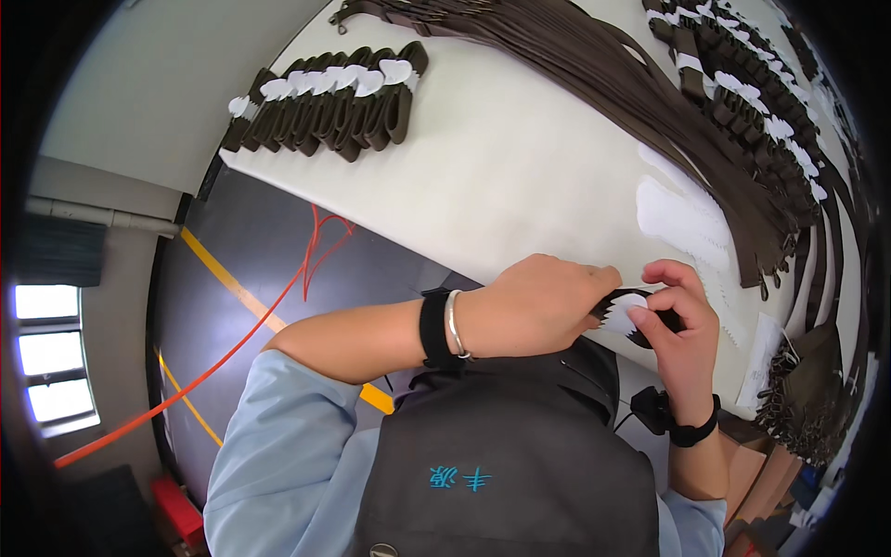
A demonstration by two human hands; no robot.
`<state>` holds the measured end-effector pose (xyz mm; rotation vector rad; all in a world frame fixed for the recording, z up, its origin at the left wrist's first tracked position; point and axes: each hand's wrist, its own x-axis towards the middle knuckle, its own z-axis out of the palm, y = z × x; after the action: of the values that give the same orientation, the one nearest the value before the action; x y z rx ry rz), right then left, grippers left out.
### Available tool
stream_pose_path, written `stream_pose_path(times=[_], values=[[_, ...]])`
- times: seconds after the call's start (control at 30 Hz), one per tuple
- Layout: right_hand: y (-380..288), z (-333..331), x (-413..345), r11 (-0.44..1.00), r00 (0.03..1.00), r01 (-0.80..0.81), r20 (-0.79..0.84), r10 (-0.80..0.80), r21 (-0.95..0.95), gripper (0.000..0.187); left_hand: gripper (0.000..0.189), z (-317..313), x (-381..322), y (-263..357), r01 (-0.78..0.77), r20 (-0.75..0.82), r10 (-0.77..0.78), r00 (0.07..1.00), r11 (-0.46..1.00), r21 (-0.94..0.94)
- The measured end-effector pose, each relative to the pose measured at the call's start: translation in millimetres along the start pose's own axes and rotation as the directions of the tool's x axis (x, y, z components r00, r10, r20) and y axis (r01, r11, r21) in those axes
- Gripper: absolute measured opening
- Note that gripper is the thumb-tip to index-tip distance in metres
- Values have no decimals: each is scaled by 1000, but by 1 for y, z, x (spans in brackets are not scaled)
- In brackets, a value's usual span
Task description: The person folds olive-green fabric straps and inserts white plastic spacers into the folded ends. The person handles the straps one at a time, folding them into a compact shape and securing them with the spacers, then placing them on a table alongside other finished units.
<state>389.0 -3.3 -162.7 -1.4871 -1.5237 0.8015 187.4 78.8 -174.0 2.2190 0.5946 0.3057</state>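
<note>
My left hand [539, 306], reaching across from the left, grips a folded dark webbing strap [639, 338] near the table's front edge; its fingertips are partly hidden. On the right, my right hand [679, 313] pinches a white paper label [624, 312] with a zigzag edge against this strap, between thumb and fingers. Its index finger is raised and bent. Beyond my hands, loose white labels [672, 212] lie spread on the white table [487, 188]. A long bundle of dark brown straps [592, 76] with metal hooks runs past them.
Folded straps with white labels [334, 104] stand in a row at the table's far left corner. More labelled straps [752, 104] lie at the far right. Another hooked strap bundle [811, 390] lies at right, above cardboard boxes [759, 473]. A red hose [243, 341] crosses at left.
</note>
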Motion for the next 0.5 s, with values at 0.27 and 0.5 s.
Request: stream_pose_path(times=[0.27,0.5], values=[[7,5,10,998,996,-7,89,1,64,19,57,-1,-2,2,102,-22,-102,995,995,-23],[11,14,5,997,998,-55,-21,54,-56,20,63,1,-1,-4,84,42,-82,996,995,-46]])
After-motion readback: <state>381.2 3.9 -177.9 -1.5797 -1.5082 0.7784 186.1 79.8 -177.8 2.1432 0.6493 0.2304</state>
